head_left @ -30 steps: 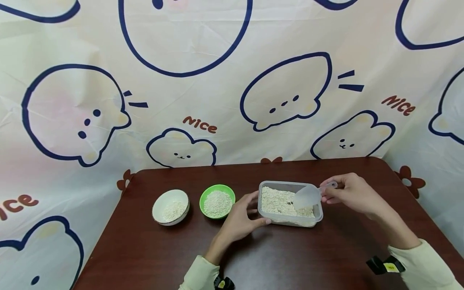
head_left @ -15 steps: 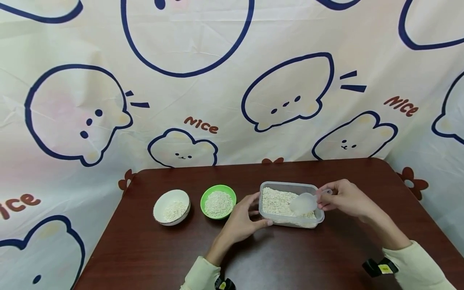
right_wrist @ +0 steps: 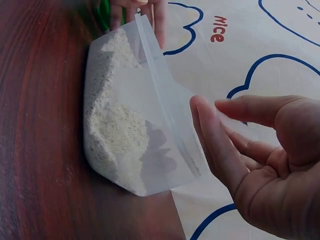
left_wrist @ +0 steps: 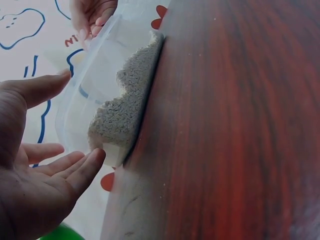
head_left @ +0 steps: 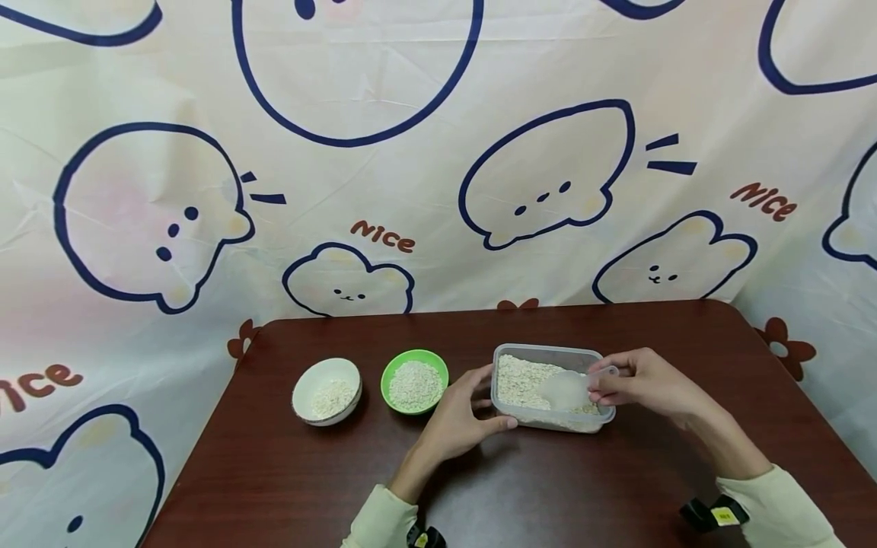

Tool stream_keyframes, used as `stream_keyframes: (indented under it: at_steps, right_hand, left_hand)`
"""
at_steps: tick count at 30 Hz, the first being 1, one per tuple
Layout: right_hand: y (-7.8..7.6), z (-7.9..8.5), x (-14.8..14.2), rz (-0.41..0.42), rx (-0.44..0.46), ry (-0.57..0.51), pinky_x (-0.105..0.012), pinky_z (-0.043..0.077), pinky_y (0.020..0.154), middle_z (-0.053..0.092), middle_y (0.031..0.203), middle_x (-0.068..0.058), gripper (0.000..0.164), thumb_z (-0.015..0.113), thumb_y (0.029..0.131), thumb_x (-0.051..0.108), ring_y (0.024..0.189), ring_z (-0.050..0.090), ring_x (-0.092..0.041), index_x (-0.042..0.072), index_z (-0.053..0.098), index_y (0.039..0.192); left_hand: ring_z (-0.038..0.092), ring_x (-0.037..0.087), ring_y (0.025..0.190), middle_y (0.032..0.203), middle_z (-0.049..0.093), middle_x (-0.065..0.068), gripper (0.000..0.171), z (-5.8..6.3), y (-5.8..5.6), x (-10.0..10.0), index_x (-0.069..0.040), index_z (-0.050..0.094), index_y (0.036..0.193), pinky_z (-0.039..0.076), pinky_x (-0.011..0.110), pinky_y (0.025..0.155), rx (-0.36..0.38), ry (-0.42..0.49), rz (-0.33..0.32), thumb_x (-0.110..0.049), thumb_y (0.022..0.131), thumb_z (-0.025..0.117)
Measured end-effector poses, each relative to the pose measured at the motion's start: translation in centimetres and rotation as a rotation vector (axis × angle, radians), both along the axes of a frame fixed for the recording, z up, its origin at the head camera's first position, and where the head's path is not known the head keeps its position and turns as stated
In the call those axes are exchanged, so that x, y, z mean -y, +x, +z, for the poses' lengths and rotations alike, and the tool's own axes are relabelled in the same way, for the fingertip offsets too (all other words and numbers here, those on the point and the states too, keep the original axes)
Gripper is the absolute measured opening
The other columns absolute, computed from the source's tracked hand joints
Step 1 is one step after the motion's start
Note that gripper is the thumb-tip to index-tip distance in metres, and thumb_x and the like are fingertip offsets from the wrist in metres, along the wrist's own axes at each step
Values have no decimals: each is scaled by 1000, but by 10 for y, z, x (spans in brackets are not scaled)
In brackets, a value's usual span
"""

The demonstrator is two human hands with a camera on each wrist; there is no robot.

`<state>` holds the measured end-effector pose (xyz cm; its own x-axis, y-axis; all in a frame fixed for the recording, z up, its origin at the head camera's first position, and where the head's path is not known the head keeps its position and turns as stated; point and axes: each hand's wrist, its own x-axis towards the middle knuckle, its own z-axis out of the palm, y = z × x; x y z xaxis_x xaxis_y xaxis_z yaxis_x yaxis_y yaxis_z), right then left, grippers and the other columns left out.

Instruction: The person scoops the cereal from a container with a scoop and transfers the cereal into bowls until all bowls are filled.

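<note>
A clear plastic container (head_left: pixel 548 418) of pale, oat-like flakes (head_left: pixel 522 380) stands on the table. My left hand (head_left: pixel 455 418) rests at its left end, thumb by the front wall and fingers fairly straight; in the left wrist view a fingertip (left_wrist: pixel 97 156) touches the wall. My right hand (head_left: pixel 640 384) pinches the handle of a translucent white scoop (head_left: pixel 563 390) over the container's right end. The scoop's bowl is down in the flakes, its lower edge hidden. In the right wrist view, the right thumb and fingers (right_wrist: pixel 212 125) come together above the rim (right_wrist: pixel 167 95).
A green bowl (head_left: pixel 390 399) with pale flakes sits just left of my left hand. Farther left is a white bowl (head_left: pixel 308 380) with similar flakes. The dark wooden table (head_left: pixel 548 487) ends at a printed cloth backdrop (head_left: pixel 438 274).
My right hand has lowered and shifted slightly left, bringing the scoop from tilted above the flakes down into them. The left hand stays at the container's left end.
</note>
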<state>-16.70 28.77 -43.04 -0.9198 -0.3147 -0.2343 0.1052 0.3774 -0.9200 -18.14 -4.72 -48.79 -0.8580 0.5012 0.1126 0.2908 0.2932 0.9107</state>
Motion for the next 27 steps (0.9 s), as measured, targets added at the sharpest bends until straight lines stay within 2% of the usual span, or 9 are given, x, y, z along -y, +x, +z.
stream_keyframes:
  at_steps: [6,9,13,21,27]
  right_hand:
    - [1,-6,7,9,-58,11,-32,69,81,81,101,-16,43,74,103,17,88,79,-16,-13,67,133]
    - [0,-8,13,13,-79,17,-32,69,80,81,99,-17,42,73,104,17,87,80,-15,-13,67,132]
    - [-1,-10,24,11,-65,1,-31,69,80,82,98,-19,44,73,104,19,87,81,-15,-14,66,133]
    - [-4,-15,40,-37,-33,-69,-33,69,82,81,98,-20,46,72,104,16,88,81,-16,-17,62,134]
    - [-6,-17,52,-33,-13,-121,-36,68,86,81,101,-22,46,70,105,13,90,82,-16,-19,60,136]
  left_hand:
    - [66,30,135,153,58,17,89,0,-1,0,-2,44,161,61,26,103,-5,-10,-2,-20,88,92]
    - [66,29,136,154,58,17,90,0,-1,0,-2,45,161,62,28,103,-4,-11,2,-21,87,92]
    - [66,29,136,154,58,17,90,-1,0,0,-2,45,161,62,32,104,-7,-11,2,-21,88,92]
    - [66,29,134,152,59,17,90,-1,0,-2,-2,46,161,61,24,102,-6,-13,4,-23,87,93]
    - [64,29,136,154,57,17,91,-3,-2,-1,-2,45,161,62,30,104,-34,-37,24,-23,86,93]
